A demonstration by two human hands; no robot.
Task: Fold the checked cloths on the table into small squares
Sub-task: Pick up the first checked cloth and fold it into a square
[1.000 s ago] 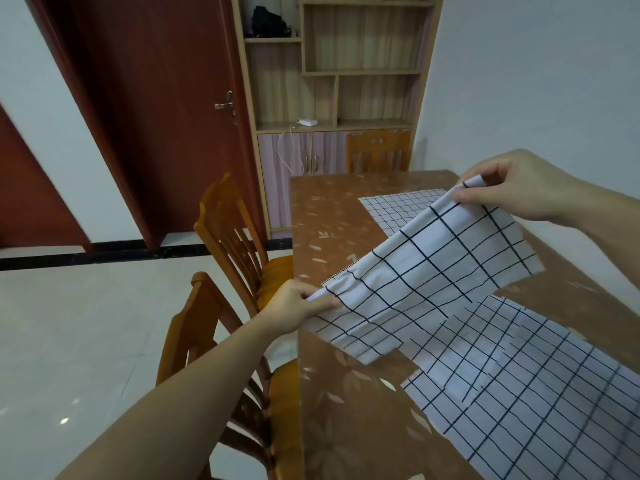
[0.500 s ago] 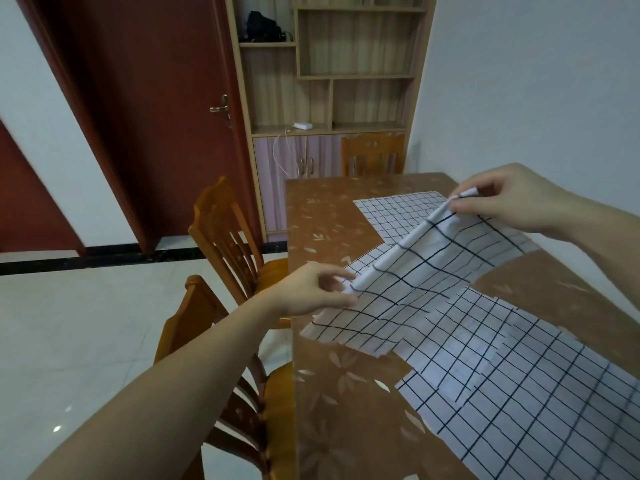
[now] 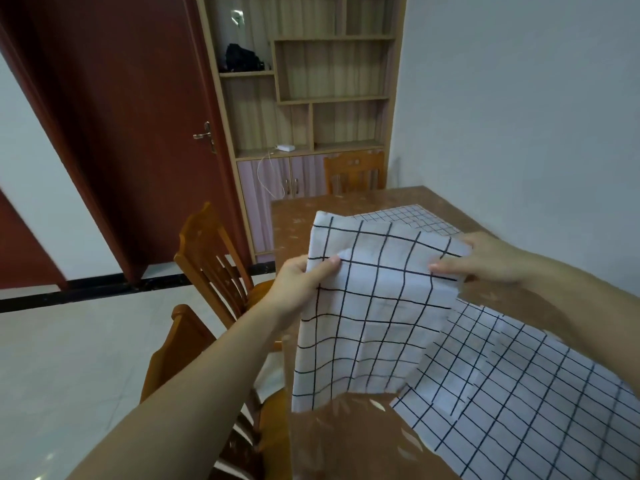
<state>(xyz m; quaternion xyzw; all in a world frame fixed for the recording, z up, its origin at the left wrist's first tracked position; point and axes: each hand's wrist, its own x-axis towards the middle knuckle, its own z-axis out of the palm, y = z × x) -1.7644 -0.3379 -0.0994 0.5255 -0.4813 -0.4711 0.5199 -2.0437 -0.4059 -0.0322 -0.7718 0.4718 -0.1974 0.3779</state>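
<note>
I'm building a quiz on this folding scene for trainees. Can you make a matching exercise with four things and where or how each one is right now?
Things:
1. held cloth
2. fine-checked cloth
3. near cloth
4. white box

States:
A. lies flat at the table's far end
B. sits on the cabinet ledge
C. lifted, gripped by left hand and right hand
D. spread on the table nearest the person

Pairs: 1-C, 2-A, 3-D, 4-B
</note>
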